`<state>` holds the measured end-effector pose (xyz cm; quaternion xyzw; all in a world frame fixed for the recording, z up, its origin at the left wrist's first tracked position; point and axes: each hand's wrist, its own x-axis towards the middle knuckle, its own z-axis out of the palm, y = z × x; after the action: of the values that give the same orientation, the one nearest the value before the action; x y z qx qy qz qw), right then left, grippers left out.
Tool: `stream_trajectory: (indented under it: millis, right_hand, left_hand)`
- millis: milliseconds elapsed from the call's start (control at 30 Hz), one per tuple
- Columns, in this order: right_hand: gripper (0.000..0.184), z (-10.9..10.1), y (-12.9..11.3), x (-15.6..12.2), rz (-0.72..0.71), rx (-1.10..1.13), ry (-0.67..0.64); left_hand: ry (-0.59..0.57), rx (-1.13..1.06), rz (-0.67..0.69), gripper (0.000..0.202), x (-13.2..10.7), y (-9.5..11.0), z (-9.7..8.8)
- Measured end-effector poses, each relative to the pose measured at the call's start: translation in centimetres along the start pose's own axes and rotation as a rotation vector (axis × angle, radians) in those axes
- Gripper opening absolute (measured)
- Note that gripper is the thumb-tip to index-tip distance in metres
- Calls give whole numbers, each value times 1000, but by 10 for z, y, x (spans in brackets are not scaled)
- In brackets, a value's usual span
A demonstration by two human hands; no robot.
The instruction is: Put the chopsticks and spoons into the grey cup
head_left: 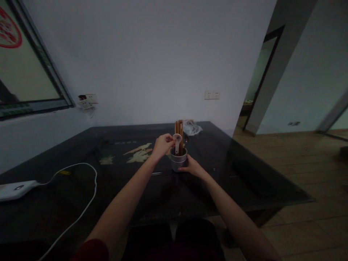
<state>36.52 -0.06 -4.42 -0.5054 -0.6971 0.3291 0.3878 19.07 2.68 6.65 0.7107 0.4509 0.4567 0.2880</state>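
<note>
A small metal cup (178,161) stands on the dark glass table (81,203), holding wooden chopsticks (178,128) and a dark-handled utensil (186,139). My left hand (162,145) pinches a white ceramic spoon (177,142) at the cup's mouth, its handle pointing down into the cup. My right hand (192,167) rests against the cup's right side at its base, fingers curled around it.
A white device (15,189) with a white cable (87,203) lies at the table's left. A crumpled clear plastic wrapper (192,128) sits at the far edge behind the cup. Wall sockets (211,95) are on the white wall. Wooden floor and a doorway (261,79) lie to the right.
</note>
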Motion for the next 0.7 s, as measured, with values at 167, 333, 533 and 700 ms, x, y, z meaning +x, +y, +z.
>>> stream_trajectory:
  millis: [167,333,533,700]
  right_hand:
    - [69,-1,3,2,4,79,-20]
    - [66,0,5,2,-8,96,-10]
    - [66,0,5,2,-13,-9,15]
    - [62,0,3,1,-15,-52,35]
  left_hand:
    - [22,201,42,10,-9,-6,9]
    - [152,427,12,15,-15,-13,17]
    - [66,512,-101,15,-16,-20,22]
    - [20,599,-182,15,-15,-17,26]
